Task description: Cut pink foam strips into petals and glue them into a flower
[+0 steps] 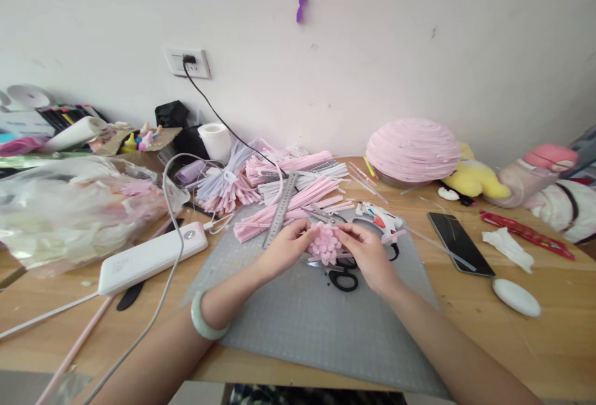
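Observation:
A pink flower of many rounded petals (325, 245) is held above the grey cutting mat (298, 324). My left hand (285, 248) pinches its left edge, and my right hand (367, 253) pinches its right edge. Black-handled scissors (343, 279) lie on the mat just below and behind the flower, partly hidden by it. A metal ruler (280, 211) rests on bundles of pink fuzzy stems (298, 203) behind my left hand. Near my right hand lies a white and red item (379, 218), only partly visible.
On the left are a white power strip (153, 259) with a loose cable and a clear plastic bag (69, 212). A pink striped dome (412, 151) stands behind on the right. Farther right lie a phone (460, 243), a white oval object (516, 297) and a red strip (528, 234).

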Tool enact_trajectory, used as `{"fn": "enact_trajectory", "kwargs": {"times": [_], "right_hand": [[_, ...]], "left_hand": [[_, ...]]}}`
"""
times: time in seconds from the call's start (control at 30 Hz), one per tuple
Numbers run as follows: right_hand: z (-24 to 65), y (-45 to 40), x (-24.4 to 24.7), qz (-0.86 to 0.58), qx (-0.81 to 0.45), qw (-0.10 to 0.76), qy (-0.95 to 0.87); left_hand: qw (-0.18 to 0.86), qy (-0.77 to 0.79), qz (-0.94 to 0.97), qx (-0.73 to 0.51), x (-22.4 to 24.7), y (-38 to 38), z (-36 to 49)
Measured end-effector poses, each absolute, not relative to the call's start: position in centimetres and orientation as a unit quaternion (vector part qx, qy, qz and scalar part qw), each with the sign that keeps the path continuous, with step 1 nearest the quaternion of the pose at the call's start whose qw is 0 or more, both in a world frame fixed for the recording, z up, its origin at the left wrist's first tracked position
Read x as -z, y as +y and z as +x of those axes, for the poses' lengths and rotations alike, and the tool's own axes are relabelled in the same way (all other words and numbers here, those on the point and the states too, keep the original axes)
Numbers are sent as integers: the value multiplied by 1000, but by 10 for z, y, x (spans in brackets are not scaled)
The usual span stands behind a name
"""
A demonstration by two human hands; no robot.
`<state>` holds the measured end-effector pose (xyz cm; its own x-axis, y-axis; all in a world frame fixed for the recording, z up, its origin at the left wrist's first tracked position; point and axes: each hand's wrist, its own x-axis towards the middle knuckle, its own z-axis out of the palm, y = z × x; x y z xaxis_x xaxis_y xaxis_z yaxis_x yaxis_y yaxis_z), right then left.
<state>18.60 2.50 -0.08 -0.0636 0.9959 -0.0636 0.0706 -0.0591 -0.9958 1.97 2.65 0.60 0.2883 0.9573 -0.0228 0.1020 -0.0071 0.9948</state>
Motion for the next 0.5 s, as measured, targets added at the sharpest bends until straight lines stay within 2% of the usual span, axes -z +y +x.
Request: {"fn": "enact_trajectory", "kwargs": {"times": [0.2, 0.5], "right_hand": [[186, 25, 3, -509, -531, 455, -502], [182, 23, 3, -453, -633, 482, -402]], "left_hand": [[538, 432, 592, -417, -2, 26, 19], [553, 426, 571, -432, 1, 28, 20]]}}
